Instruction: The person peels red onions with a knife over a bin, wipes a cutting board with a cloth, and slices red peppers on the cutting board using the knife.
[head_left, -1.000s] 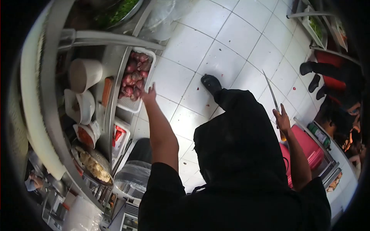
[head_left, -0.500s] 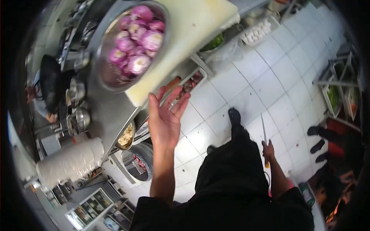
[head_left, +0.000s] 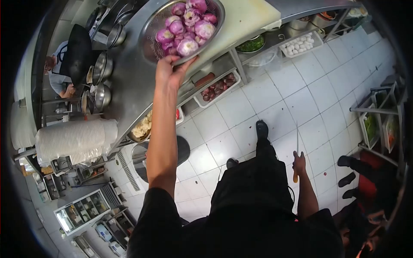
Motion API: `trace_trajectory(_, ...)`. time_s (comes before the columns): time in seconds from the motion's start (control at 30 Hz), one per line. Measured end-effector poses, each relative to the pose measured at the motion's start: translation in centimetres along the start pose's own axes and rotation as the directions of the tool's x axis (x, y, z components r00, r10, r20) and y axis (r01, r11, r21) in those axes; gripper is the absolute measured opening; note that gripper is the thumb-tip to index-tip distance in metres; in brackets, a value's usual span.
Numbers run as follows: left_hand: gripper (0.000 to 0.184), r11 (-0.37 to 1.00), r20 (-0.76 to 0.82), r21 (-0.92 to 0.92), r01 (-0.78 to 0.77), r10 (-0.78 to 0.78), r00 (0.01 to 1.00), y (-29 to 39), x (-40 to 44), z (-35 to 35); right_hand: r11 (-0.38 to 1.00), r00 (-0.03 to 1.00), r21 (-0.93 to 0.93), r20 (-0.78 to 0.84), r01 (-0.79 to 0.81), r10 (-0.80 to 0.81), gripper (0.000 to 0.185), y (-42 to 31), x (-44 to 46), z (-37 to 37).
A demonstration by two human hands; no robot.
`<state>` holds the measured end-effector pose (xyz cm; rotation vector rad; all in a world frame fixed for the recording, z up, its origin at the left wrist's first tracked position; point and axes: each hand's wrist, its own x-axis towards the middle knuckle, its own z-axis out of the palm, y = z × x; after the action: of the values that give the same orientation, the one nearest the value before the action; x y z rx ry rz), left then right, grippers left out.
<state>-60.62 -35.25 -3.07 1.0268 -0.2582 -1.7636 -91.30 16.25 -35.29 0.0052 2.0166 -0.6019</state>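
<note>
My left hand point(head_left: 171, 74) reaches up to the near rim of a metal colander point(head_left: 150, 41), with its fingers closed on the edge. Peeled purple onions point(head_left: 189, 26) are heaped inside. The colander rests on the counter, partly over a pale cutting board point(head_left: 254, 18). Down at my right side, my right hand point(head_left: 300, 163) is wrapped around the yellow-orange handle of a knife point(head_left: 297, 139). Its long, narrow blade points forward, away from my body, above the floor tiles.
Under the counter are a tray of dark red onions point(head_left: 218, 88), a bowl of greens point(head_left: 251, 44) and a tray of white eggs point(head_left: 299, 44). Stacked containers point(head_left: 77, 136) stand at left. A person point(head_left: 62, 79) is beyond the counter. Others' legs point(head_left: 361, 161) show at right.
My left hand was open, palm up, below the colander; it has moved up and taken hold of the rim. The knife stays in my right hand. The view has shifted.
</note>
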Motion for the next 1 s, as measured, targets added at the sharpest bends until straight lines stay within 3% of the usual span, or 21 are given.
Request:
trace_trajectory(0.07,0.021,0.998,0.035,0.064,0.018,-0.021,0.999,-0.8,-3.6,-2.8,0.999,1.000,0.042,-0.010,-0.018,0.019,0.085,2.3,-1.0,0.0)
trace_trajectory(0.17,0.011,0.977,-0.151,0.214,0.015,0.018,0.988,-2.5,-11.3,-5.5,0.993,0.999,0.112,-0.026,-0.044,0.047,0.085,5.1,-2.8,0.0)
trace_trajectory(0.2,0.006,0.979,-0.166,0.182,0.087,-0.057,0.984,-2.9,-12.3,-9.1,0.990,0.998,0.135,-0.031,-0.046,0.051,0.084,5.7,-3.2,0.1)
trace_trajectory(0.23,0.007,0.942,-0.185,0.313,0.118,-0.061,0.981,-3.6,-16.0,-9.0,0.987,0.997,0.150,-0.042,-0.052,0.059,0.085,6.4,-3.7,0.2)
trace_trajectory(0.37,0.006,0.880,-0.221,0.290,0.377,-0.322,0.921,-7.9,-22.6,-15.5,0.974,0.996,0.218,-0.041,-0.067,0.078,0.087,9.0,-4.8,0.4)
trace_trajectory(0.43,0.007,0.810,-0.187,0.245,0.533,-0.500,0.846,-11.1,-23.0,-20.0,0.979,0.993,0.181,-0.044,-0.098,0.108,0.087,9.5,-5.1,0.8)
trace_trajectory(0.53,0.013,0.761,-0.327,0.113,0.639,-0.579,0.747,-18.1,-20.6,-25.3,0.984,0.991,0.135,-0.052,-0.114,0.122,0.087,9.3,-4.8,1.0)
trace_trajectory(0.6,0.019,0.741,-0.320,0.085,0.667,-0.613,0.722,-21.4,-18.2,-28.4,0.992,0.991,0.059,-0.059,-0.113,0.116,0.085,10.1,-3.9,0.3)
trace_trajectory(0.7,0.018,0.778,-0.379,0.008,0.628,-0.579,0.722,-27.3,-12.2,-35.5,0.994,0.993,-0.028,-0.052,-0.108,0.106,0.084,8.7,-3.8,-0.8)
trace_trajectory(0.8,0.009,0.890,-0.480,-0.119,0.441,-0.440,0.759,-31.1,-5.3,-38.8,0.982,0.990,-0.127,-0.036,-0.139,0.136,0.082,6.7,-3.2,-1.7)
trace_trajectory(0.93,0.006,0.941,-0.463,-0.184,0.283,-0.337,0.820,-34.2,5.5,-43.2,0.983,0.987,-0.092,-0.045,-0.158,0.154,0.081,4.0,-2.7,-2.2)
trace_trajectory(1.0,0.014,0.950,-0.396,-0.215,0.226,-0.296,0.869,-34.5,10.6,-44.7,0.981,0.987,-0.114,-0.051,-0.158,0.153,0.080,2.8,-2.2,-2.4)
